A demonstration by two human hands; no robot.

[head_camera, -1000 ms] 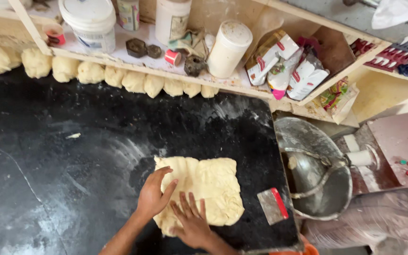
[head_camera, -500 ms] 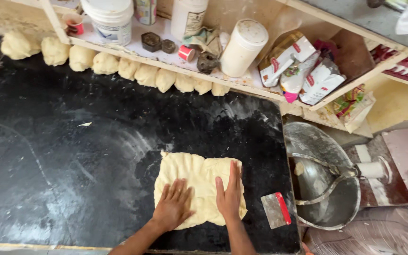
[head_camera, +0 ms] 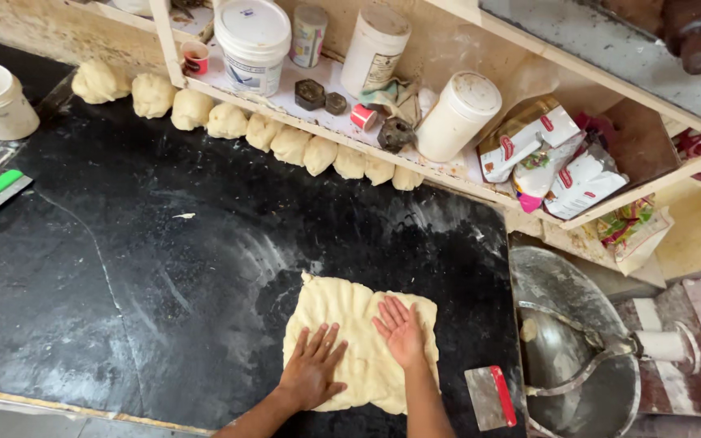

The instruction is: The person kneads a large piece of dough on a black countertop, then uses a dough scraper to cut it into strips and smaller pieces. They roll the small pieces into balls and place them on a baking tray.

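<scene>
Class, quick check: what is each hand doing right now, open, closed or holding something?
Left hand: open, fingers spread, palm flat on the dough sheet, holding nothing.
Right hand: open, flat on the same dough, holding nothing.

The dough sheet is soft, matt and pale, with a creased surface. The worktop is black, smooth stone-like material, dulled by flour smears. The bowl is dull grey metal. The scraper has a metal blade and glossy red plastic handle. The shelf is unfinished wood.
</scene>
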